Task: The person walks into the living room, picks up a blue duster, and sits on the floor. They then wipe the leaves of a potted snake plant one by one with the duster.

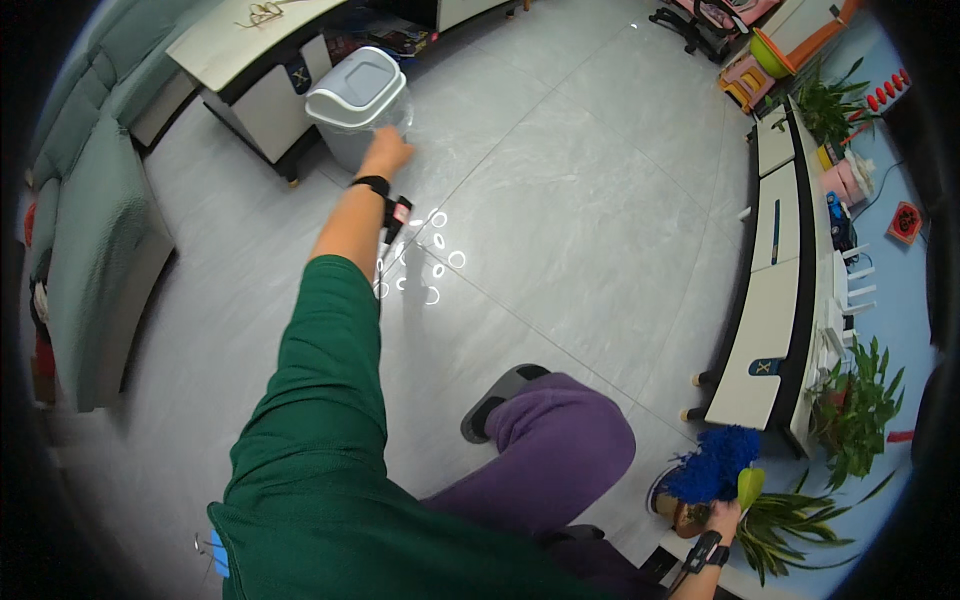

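Note:
My left hand (388, 152) reaches out to a grey trash bin (349, 146) with a white-rimmed swing lid (364, 81). Its curled fingers are against the bin's near side, by the clear plastic liner (401, 112) that hangs over the edge. Whether they grip the liner or only touch it is hidden. Low on the right, my right hand (724, 517) is closed at the base of a fluffy blue duster (716, 465). A yellow-green leaf (750, 487) shows beside that hand, close to a potted snake plant (795, 529).
A pale-topped coffee table (232, 45) stands behind the bin, a grey-green sofa (105, 262) on the left. Along the right wall runs a low cabinet (772, 217) bearing a router (832, 315) and plants (859, 412). White rings of light (439, 240) lie on the tiled floor (570, 202).

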The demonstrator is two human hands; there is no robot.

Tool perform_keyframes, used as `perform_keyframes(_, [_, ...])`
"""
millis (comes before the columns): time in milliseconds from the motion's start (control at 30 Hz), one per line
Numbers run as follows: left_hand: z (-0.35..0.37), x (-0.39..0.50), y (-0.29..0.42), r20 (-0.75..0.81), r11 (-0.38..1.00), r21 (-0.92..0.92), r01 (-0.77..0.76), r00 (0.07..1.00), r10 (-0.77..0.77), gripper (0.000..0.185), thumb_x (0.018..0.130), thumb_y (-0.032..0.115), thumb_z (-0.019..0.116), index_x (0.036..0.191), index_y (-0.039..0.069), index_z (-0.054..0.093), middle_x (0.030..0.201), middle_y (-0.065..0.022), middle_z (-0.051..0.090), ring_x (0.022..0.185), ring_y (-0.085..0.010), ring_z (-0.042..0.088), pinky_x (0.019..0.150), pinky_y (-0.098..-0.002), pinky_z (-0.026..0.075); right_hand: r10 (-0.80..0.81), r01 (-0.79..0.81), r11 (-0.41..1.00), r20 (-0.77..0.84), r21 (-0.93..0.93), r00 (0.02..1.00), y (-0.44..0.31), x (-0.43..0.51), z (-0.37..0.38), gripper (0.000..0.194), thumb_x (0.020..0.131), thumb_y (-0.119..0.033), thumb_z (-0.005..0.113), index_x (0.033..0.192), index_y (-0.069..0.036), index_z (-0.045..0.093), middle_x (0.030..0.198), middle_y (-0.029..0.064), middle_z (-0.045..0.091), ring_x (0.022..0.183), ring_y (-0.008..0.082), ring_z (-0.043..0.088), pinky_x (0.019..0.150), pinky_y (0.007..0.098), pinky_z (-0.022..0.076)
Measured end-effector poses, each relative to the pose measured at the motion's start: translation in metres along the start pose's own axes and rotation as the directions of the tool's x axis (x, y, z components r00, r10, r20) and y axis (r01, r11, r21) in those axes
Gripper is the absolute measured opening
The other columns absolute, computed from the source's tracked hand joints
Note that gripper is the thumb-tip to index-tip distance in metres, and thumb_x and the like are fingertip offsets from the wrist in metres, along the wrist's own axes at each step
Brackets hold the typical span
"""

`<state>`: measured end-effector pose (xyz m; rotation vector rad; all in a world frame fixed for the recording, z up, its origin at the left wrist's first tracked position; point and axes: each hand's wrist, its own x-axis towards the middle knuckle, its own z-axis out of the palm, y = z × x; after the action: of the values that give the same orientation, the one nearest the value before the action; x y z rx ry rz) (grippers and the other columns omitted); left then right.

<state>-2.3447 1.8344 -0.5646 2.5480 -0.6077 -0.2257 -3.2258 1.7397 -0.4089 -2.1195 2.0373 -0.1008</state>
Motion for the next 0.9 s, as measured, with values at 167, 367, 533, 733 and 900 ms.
perform_keyframes(167, [-0.014,0.054,-0.034,-0.159,0.978,0.187,-0.089,0.980,0.119,0.064,0.074,0.021,0.066,0.126,-0.002,0.036,0.129,-0.0237,0.038,0.116,-0.0378,0.043,0.096,-0.0410,0.039,-0.061,0.155,0.848,0.197,-0.507,0.979,0.035,0.031,0.007,0.007,0.076,-0.006,0.048,0.073,-0.001,0.050,0.062,0.0117,0.048,0.059,0.0273,0.049,0.056,0.0360,0.0384])
perform_keyframes(367, [-0.024,0.082,-0.024,-0.019,0.974,0.179,0.142,0.990,-0.141,0.054,0.073,0.019,0.067,0.119,-0.001,0.046,0.117,-0.0218,0.052,0.097,-0.0331,0.059,0.080,-0.0384,0.051,-0.037,0.224,0.818,0.341,-0.529,0.939,-0.013,0.042,0.004,0.012,0.077,-0.009,0.050,0.066,-0.003,0.053,0.066,0.0154,0.050,0.065,0.0310,0.053,0.056,0.0396,0.0419])
perform_keyframes(533, [-0.033,0.064,-0.023,0.053,0.954,0.256,0.159,0.983,-0.178,0.026,0.072,0.016,0.062,0.089,-0.003,0.065,0.075,-0.0158,0.066,0.067,-0.0271,0.065,0.063,-0.0355,0.050,-0.286,0.459,0.684,0.370,-0.567,0.884,-0.043,0.037,0.012,0.011,0.075,-0.007,0.050,0.065,-0.001,0.051,0.068,0.0203,0.048,0.066,0.0347,0.053,0.056,0.0414,0.0414])
perform_keyframes(733, [-0.031,0.014,-0.018,0.175,0.870,0.489,-0.061,0.984,-0.029,0.033,0.067,0.023,0.065,0.093,0.003,0.067,0.094,-0.0164,0.065,0.089,-0.0313,0.063,0.077,-0.0388,0.050,-0.293,0.414,0.722,0.297,-0.554,0.909,-0.001,0.023,0.018,0.008,0.073,-0.007,0.051,0.065,-0.006,0.052,0.066,0.0154,0.050,0.066,0.0318,0.053,0.058,0.0402,0.0418])
perform_keyframes(900, [-0.008,-0.071,0.018,0.317,0.877,0.436,-0.204,0.946,0.062,0.032,0.068,0.025,0.066,0.092,0.003,0.067,0.097,-0.0178,0.064,0.091,-0.0327,0.062,0.078,-0.0400,0.050,-0.143,0.146,0.987,0.049,-0.064,0.988,-0.001,-0.002,0.012,0.005,0.072,-0.008,0.053,0.077,-0.007,0.054,0.075,0.0143,0.051,0.076,0.0308,0.053,0.068,0.0421,0.0421])
